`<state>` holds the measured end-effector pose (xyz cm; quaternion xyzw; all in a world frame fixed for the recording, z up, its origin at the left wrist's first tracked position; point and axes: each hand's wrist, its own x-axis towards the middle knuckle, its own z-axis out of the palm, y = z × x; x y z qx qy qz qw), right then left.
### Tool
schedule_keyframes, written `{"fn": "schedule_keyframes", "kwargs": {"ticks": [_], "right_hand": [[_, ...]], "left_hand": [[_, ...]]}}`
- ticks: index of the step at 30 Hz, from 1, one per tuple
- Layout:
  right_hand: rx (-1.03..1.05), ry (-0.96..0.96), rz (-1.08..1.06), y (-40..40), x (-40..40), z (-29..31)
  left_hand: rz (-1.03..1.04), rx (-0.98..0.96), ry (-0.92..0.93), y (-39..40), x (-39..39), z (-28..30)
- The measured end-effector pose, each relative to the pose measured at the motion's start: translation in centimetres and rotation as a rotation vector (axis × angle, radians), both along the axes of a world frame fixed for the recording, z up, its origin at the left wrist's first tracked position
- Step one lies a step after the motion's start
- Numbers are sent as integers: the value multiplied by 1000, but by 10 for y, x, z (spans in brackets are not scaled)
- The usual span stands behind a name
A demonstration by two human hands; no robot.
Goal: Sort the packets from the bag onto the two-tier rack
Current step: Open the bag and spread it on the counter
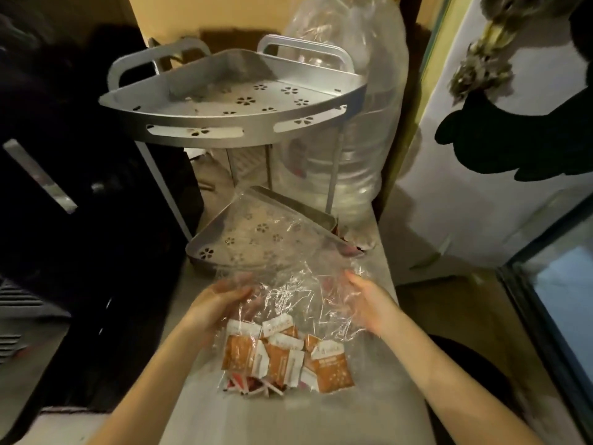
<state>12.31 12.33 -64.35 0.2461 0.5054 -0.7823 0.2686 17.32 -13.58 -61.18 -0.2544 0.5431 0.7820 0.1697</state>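
A clear plastic bag [288, 293] lies on the grey surface in front of the rack, its mouth toward the rack. Inside sit several orange-and-white packets [282, 354] and some small red-and-white ones [253, 388] at the near end. My left hand [221, 300] grips the bag's left edge and my right hand [365, 297] grips its right edge, holding it spread. The silver two-tier corner rack [224, 133] stands just beyond; its upper tier holds nothing, and its lower tier [205, 252] is partly covered by the bag's far end.
A large clear water bottle [356, 139] stands behind the rack on the right. A dark appliance [80, 187] fills the left side. A white fridge door [481, 203] with black magnets is on the right, and a glass-fronted cabinet [561, 284] lower right.
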Motion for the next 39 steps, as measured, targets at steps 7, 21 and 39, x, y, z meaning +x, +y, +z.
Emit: {"fn": "schedule_keyframes", "kwargs": {"ticks": [7, 21, 39], "right_hand": [[33, 13, 31, 9, -18, -3], [558, 383, 389, 56, -59, 58], [973, 624, 1066, -60, -135, 101]], "left_hand": [[42, -61, -53, 9, -9, -12], [118, -1, -79, -6, -15, 0], [202, -172, -17, 16, -3, 22]]}}
